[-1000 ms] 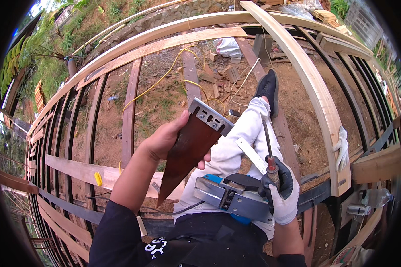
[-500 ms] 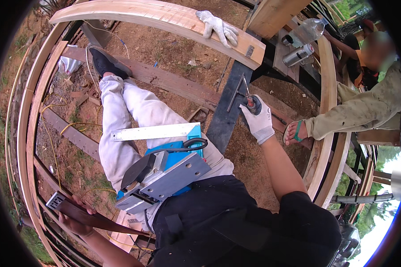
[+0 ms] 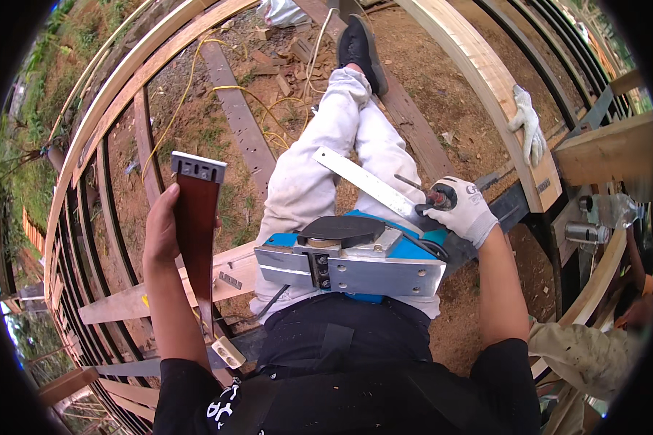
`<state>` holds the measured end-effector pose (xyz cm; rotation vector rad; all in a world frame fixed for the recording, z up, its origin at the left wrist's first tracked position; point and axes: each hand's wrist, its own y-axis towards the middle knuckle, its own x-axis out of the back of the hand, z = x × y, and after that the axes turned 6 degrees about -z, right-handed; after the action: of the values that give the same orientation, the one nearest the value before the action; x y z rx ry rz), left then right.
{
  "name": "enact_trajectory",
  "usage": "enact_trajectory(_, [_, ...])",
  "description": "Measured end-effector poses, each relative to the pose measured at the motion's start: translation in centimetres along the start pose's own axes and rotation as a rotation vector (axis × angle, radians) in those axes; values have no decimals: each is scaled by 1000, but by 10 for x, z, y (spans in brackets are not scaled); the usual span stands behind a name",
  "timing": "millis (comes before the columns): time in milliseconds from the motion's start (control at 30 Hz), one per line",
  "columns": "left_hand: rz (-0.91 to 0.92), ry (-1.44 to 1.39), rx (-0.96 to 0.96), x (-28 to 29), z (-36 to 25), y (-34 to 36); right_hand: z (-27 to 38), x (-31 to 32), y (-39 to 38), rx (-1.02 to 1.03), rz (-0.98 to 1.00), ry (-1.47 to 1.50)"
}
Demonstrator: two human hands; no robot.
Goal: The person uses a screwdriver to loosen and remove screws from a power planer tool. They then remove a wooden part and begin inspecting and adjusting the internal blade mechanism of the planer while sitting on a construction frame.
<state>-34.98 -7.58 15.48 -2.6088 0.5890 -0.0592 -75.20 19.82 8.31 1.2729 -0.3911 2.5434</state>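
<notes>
My bare left hand (image 3: 163, 223) grips a dark reddish-brown, tapered wooden piece (image 3: 197, 232), upright, with a slotted metal plate (image 3: 199, 168) at its top end. In my gloved right hand (image 3: 463, 212) is a screwdriver (image 3: 437, 197) with a red and black handle, its shaft pointing left. A blue electric planer (image 3: 384, 270) rests upside down across my lap, metal sole showing. Beyond it lies a try square (image 3: 370, 183) with a white blade over my legs; its teal handle (image 3: 435, 237) sits just below my right hand.
A loose white glove (image 3: 527, 125) lies on a curved pale timber beam (image 3: 479, 61) at right. Near it stand a metal flask (image 3: 586, 233) and a plastic bottle (image 3: 620, 210). A power socket block (image 3: 228, 351) is by my left elbow. Another person's trouser leg (image 3: 580, 359) shows at lower right.
My view has swung round to the left. The brown piece in my left hand has come up upright, and the screwdriver has moved in close to the square's handle.
</notes>
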Motion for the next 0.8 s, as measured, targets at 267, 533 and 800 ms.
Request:
enact_trajectory(267, [218, 349, -196, -40, -30, 5, 30, -20, 13, 19, 230, -230])
enact_trajectory(533, [478, 630, -265, -78, -45, 27, 3, -29, 8, -37, -29, 149])
enact_trajectory(800, [567, 732, -304, -103, -49, 30, -25, -39, -26, 36, -427, 225])
